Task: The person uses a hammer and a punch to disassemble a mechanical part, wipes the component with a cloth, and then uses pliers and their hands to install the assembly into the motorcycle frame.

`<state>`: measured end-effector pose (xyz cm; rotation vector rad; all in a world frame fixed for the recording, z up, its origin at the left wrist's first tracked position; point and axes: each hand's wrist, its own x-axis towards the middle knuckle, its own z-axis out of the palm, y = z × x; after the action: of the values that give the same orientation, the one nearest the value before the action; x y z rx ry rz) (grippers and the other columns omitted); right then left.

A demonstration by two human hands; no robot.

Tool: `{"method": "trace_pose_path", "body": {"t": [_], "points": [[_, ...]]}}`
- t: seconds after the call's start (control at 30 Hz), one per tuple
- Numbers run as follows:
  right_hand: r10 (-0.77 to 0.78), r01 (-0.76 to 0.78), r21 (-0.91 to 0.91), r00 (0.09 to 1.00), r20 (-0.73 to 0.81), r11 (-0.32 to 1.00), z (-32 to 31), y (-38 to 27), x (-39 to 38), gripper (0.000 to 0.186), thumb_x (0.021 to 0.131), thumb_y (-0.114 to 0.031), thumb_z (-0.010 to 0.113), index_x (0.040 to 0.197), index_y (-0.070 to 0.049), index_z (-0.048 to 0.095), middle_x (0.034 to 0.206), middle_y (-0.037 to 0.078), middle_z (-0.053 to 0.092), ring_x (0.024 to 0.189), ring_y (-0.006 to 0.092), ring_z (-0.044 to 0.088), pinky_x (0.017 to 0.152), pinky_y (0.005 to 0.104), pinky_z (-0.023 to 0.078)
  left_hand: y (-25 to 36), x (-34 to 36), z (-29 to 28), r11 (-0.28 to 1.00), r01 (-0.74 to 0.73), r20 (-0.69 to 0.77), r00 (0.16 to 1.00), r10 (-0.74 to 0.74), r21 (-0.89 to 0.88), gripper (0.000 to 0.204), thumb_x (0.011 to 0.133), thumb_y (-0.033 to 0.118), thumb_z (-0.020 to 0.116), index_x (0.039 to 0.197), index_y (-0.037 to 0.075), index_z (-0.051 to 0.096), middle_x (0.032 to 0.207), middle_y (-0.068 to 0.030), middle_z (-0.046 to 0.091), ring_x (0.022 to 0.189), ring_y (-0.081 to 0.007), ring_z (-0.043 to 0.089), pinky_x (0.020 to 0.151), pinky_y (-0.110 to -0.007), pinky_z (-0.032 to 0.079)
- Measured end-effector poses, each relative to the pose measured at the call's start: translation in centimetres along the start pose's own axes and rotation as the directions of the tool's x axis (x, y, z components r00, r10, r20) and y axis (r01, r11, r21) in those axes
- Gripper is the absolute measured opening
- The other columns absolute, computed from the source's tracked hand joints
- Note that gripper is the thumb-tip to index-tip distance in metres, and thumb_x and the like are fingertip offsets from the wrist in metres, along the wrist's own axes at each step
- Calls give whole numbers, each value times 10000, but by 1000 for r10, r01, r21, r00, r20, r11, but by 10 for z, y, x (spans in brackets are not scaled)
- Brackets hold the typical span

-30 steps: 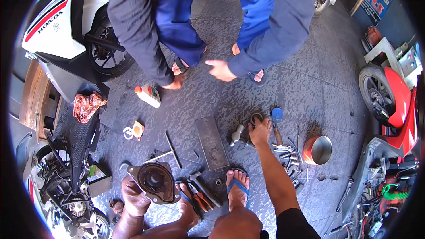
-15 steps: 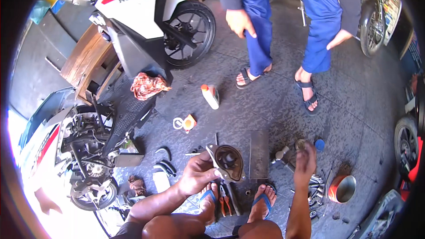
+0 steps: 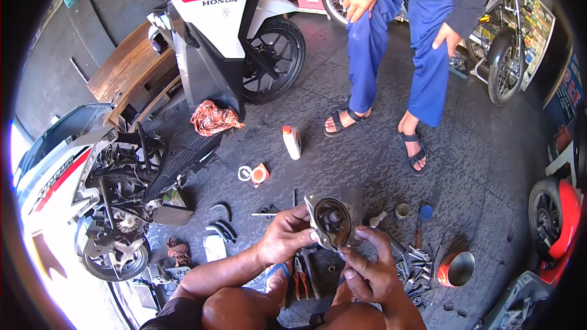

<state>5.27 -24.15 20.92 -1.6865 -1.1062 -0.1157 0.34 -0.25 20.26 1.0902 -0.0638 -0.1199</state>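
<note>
My left hand grips a round metal housing by its flange, thumb at the front. Its dark, hollow side faces up, with a rounded form inside. From the right, my right hand reaches to the rim. Its fingers are apart, and the fingertips touch or nearly touch the housing's lower right edge; I see nothing held in them. Beyond that hand stand a small open jar and a blue lid. Pliers with red-orange handles lie between my feet.
Loose sockets and tools and an open tin lie at right. Ahead stand a white bottle and an orange container. A partly stripped motorcycle fills the left side. Another person stands opposite, hands on knees.
My right hand has come from the small jar, moving left to the housing's edge. My left hand still holds the housing, now a little further right. The view has shifted.
</note>
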Motion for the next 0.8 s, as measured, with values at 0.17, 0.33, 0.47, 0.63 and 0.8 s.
{"method": "trace_pose_path", "body": {"t": [0.17,0.33,0.47,0.63,0.8], "points": [[-24,27,-79,999,29,996,0,-15,7,446,833,-143,660,1276,-157,702,1411,231,471,1233,410,509,1048,526,410,2,-6,4,999,-42,10,999,42,29,472,934,131,716,1348,-11,540,1257,-68,644,1187,-156,583,1040,-348,454],[-22,22,-44,1000,10,999,8,-24,14,451,853,-171,639,1302,-155,682,1457,255,411,1311,451,429,1105,554,348,10,-11,14,990,-137,18,991,136,25,437,929,56,708,1333,12,546,1243,-66,644,1170,-154,590,1031,-360,469],[-46,46,-90,999,7,995,13,-29,20,437,890,-214,610,1319,-150,665,1466,266,392,1326,479,397,1117,577,329,6,-17,11,974,-200,-7,979,202,107,481,909,31,725,1353,22,539,1246,-66,641,1165,-162,599,1011,-364,488],[-77,80,-139,997,26,987,19,-31,27,418,955,-318,557,1274,-80,683,1474,313,377,1349,489,395,1117,591,308,10,-23,11,890,-280,-33,950,312,360,512,887,47,756,1353,11,548,1264,-103,638,1184,-186,605,1002,-367,499],[-94,99,-266,995,32,959,23,-40,33,434,912,-281,575,1314,-144,664,1476,252,389,1353,468,372,1115,623,275,16,-28,6,826,-301,-64,925,374,476,482,864,63,779,1306,6,594,1296,-132,634,1200,-220,610,1015,-387,494]]}}
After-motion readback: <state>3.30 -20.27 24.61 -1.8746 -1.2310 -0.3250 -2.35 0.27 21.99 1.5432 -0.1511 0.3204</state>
